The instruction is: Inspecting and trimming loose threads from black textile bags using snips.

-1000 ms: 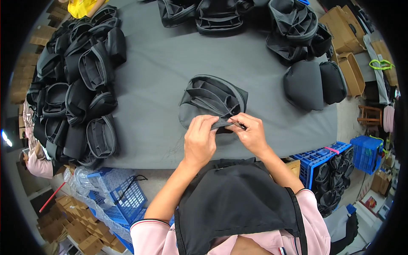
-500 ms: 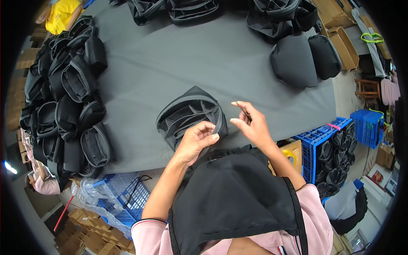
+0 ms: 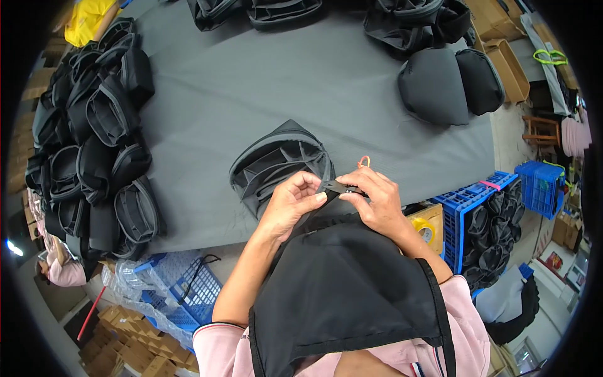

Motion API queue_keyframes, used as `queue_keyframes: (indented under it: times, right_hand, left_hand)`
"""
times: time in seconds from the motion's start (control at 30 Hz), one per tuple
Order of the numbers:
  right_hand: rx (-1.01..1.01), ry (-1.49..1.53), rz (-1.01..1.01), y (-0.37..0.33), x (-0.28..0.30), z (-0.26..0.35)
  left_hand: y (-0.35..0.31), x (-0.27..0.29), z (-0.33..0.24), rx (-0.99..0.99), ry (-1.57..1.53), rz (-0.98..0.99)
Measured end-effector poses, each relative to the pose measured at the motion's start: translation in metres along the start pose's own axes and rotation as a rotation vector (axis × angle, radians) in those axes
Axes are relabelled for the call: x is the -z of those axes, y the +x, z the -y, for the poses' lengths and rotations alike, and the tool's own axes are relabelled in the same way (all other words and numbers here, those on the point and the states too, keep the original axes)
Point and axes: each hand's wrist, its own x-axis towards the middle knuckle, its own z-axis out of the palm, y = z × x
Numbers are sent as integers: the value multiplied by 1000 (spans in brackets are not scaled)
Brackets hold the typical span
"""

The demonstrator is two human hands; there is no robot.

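In front of me on the grey-covered table lies a black pouch (image 3: 276,158), its mouth spread and its inner dividers showing. My left hand (image 3: 294,200) is closed on the pouch's right-hand edge, thumb and fingers pinching the rim. Close against it, my right hand (image 3: 377,196) grips small dark thread snips (image 3: 339,186). Their blades point left and meet the pinched edge; whether they touch the fabric or a thread is too small to tell. An orange loop sticks up behind the right fingers.
Many similar pouches (image 3: 110,113) are heaped along the table's left side, with others at the far edge. Two rounded black pouches (image 3: 433,87) stand at the right. Blue crates (image 3: 465,201) flank the table, and yellow tape (image 3: 425,231) lies near my right forearm.
My right hand has moved left to the pouch's edge, bringing the snips up beside my left fingers. The left hand keeps its pinch on the rim.
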Motion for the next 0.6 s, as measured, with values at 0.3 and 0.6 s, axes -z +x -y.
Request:
queue_keyframes:
  times: [0.3,0.6]
  right_hand:
    - [-314,576,-115,-1,-17,2]
    - [-524,1006,20,-2,-20,8]
  left_hand:
    - [-9,-4,16,-121,-44,-56]
    - [-18,-12,4,-95,-33,-143]
